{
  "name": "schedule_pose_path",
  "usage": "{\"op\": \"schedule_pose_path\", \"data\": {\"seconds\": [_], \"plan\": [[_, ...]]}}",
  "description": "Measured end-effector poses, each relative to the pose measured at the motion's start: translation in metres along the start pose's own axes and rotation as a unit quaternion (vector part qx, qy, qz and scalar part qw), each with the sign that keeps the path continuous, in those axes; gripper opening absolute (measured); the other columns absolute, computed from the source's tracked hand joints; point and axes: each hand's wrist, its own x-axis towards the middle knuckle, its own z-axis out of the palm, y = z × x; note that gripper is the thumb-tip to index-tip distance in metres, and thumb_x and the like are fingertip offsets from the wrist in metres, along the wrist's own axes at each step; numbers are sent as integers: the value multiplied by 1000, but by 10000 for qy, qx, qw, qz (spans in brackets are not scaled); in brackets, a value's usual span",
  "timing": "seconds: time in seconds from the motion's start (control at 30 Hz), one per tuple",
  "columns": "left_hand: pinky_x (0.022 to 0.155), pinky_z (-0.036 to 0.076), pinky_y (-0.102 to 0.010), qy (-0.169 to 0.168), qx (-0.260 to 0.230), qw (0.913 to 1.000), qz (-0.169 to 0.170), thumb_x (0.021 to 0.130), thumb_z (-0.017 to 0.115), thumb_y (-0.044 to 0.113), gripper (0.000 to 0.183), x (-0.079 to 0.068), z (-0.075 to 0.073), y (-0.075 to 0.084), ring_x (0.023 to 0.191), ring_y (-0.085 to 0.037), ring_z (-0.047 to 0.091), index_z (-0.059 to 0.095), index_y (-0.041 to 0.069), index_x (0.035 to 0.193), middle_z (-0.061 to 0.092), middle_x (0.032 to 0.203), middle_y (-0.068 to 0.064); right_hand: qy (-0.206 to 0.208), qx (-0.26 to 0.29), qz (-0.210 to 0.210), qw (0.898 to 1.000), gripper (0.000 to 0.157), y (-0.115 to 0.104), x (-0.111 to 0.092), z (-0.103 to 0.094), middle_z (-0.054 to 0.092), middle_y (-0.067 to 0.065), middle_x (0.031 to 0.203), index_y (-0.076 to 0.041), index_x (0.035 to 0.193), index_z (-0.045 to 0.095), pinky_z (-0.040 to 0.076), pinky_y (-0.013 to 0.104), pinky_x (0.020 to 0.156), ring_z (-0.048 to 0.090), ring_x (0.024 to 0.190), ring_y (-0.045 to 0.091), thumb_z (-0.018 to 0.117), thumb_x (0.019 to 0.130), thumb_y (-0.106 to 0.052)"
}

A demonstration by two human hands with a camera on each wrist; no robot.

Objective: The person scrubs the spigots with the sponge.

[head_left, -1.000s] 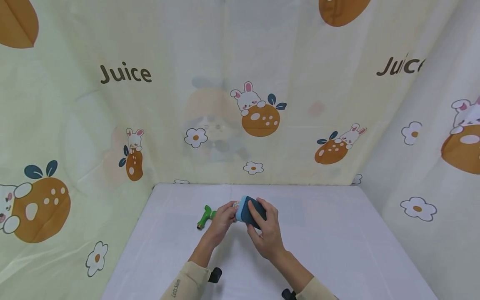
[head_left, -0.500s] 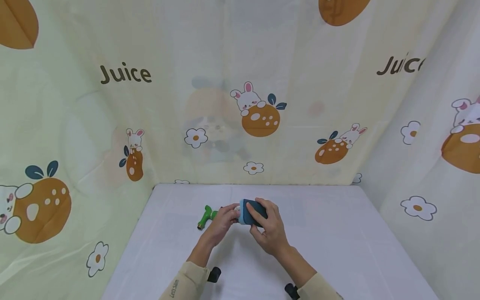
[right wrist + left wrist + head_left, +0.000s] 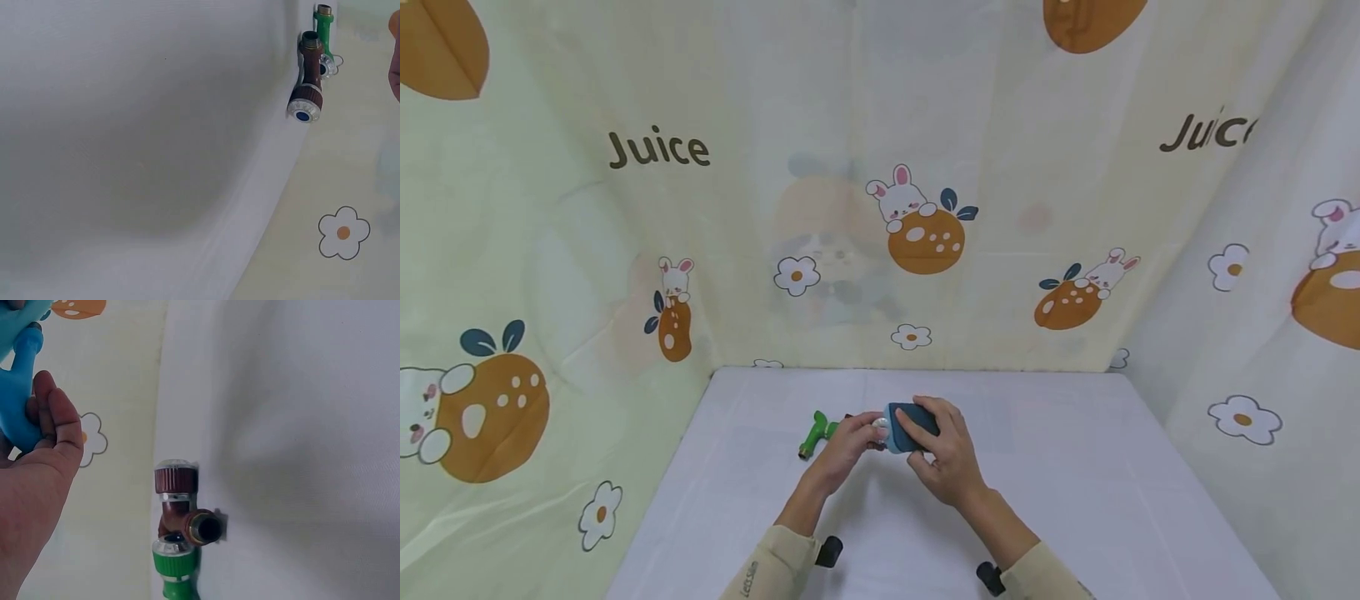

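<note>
Clasping blue sponge (image 3: 920, 417), right grip (image 3: 951, 457).

Both hands (image 3: 847, 446) (image 3: 951, 458) close together

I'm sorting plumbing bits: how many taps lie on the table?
2: a green tap left of the left hand in the head view, and a dark red tap next to it, mostly hidden there but clearer in both wrist views. Others may be hidden.
</note>
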Motion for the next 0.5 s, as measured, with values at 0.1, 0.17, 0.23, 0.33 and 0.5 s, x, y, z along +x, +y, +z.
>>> {"op": "schedule_pose_path", "data": {"seconds": [0.1, 0.17, 0.23, 0.33, 0.5], "plan": [[96, 50, -31, 23, 134, 9999, 1, 99, 56, 33, 48, 0, -1, -2, 100, -17, 65, 66, 2, 135, 76, 115, -9, -52, -46, -25, 10000, 53, 2, -1, -1, 54, 15, 148, -20, 138, 69, 51, 51, 103, 46, 135, 33, 62, 86, -15], [97, 50, -32, 42, 169, 9998, 3, 99, 56, 33, 48, 0, -1, -4, 100, -18, 66, 66, 3, 135, 76, 114, -9, -79, -50, -32, 10000, 52, 2, -1, -2, 55, 14, 148, -20, 138, 70, 51, 51, 104, 47, 136, 33, 62, 86, -16], [97, 50, -33, 45, 170, 9998, 7, 99, 56, 33, 48, -1, -1, -4, 100, -18, 66, 67, 4, 135, 76, 113, -9, -76, -57, -70, 9999, 50, 3, -1, -3, 55, 14, 148, -20, 136, 71, 51, 50, 104, 47, 136, 33, 63, 86, -16], [97, 50, -33, 41, 181, 9998, 39, 98, 56, 32, 48, -1, -2, -5, 99, -18, 65, 67, 3, 135, 76, 112, -8, -72, -80, -145, 9998, 49, 5, -1, -3, 56, 14, 147, -20, 134, 72, 52, 50, 104, 48, 135, 33, 63, 86, -16], [96, 50, -32, 47, 271, 9996, 104, 99, 56, 31, 46, -3, -3, -4, 98, -18, 66, 67, 3, 134, 75, 111, -7, -154, -296, -295, 9990, 49, 9, -2, -4, 56, 15, 146, -22, 135, 72, 51, 51, 104, 48, 135, 34, 62, 86, -18]]}}
